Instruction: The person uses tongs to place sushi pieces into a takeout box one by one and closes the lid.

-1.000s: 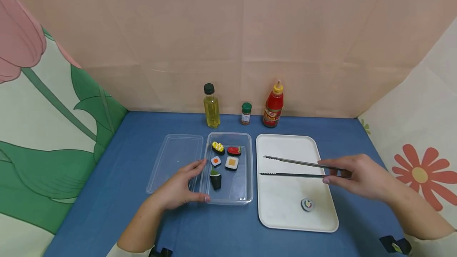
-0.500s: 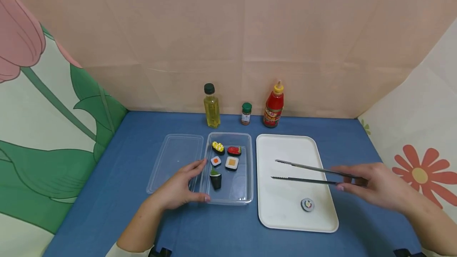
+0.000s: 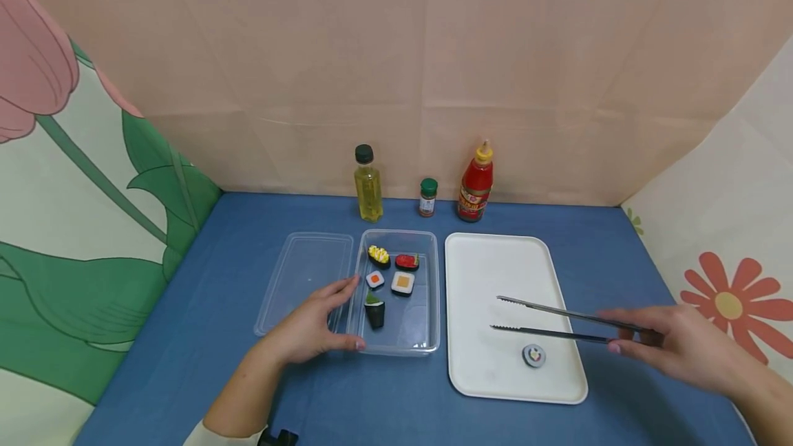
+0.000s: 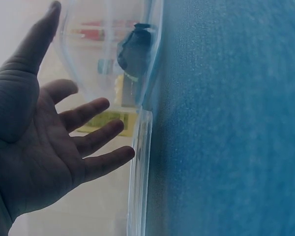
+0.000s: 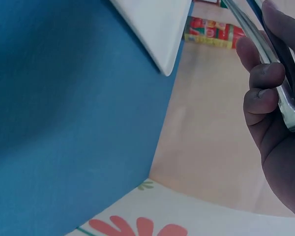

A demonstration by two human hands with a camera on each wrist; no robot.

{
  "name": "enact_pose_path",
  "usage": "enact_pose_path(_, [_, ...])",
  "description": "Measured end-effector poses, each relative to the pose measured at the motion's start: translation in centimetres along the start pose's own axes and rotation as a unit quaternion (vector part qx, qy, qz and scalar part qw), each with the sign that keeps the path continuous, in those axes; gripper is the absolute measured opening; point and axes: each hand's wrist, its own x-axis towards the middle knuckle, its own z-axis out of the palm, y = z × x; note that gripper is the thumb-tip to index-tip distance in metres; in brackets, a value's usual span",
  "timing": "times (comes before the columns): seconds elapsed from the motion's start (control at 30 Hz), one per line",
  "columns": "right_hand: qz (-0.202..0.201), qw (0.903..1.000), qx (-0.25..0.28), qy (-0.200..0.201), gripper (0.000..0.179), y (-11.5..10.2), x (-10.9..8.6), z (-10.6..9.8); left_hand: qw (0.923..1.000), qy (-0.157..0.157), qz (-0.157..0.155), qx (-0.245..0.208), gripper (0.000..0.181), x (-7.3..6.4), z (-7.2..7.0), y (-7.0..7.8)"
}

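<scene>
The slim silver metal tongs (image 3: 570,313) reach over the rectangular white tray (image 3: 483,281), tips apart, their handle end gripped in the right hand (image 3: 678,346). Near them on the tray lies one round grey-rimmed sushi piece (image 3: 534,356). The left hand (image 3: 312,325), fingers spread and grasping nothing, is at the left side of a clear plastic box (image 3: 409,329) containing five sushi pieces (image 3: 403,284). A transparent flat lid (image 3: 310,270) lies left of it.
</scene>
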Motion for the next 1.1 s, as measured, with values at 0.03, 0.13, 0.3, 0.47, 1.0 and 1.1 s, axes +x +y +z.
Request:
enact_pose_path(0.03, [0.001,1.0,0.003,0.001,0.048,0.1,-0.2,0.0,1.0,0.001,-0.001,0.001,0.111,0.0,0.0,0.0])
enact_pose_path(0.13, [0.004,1.0,0.005,0.0,0.049,0.4,-0.8,0.0,1.0,0.002,0.001,0.001,0.111,0.0,0.0,0.0])
enact_pose_path(0.3, [0.048,0.9984,-0.01,-0.027,0.047,0.6,-1.7,0.1,1.0,0.002,0.005,0.002,0.111,-0.1,0.0,0.0])
enact_pose_path(0.47, [0.084,0.9954,-0.014,-0.044,0.047,0.8,-2.5,0.4,1.0,0.001,-0.002,0.001,0.111,-0.1,-0.1,0.2])
enact_pose_path(1.0, [0.088,0.9905,0.013,-0.104,0.048,2.4,-4.5,0.3,1.0,0.004,-0.001,0.005,0.112,0.0,0.0,0.0])
enact_pose_path(1.1, [0.111,0.9867,0.007,-0.119,0.05,2.6,-4.8,0.3,1.0,0.003,0.0,0.003,0.111,-0.1,0.0,0.0])
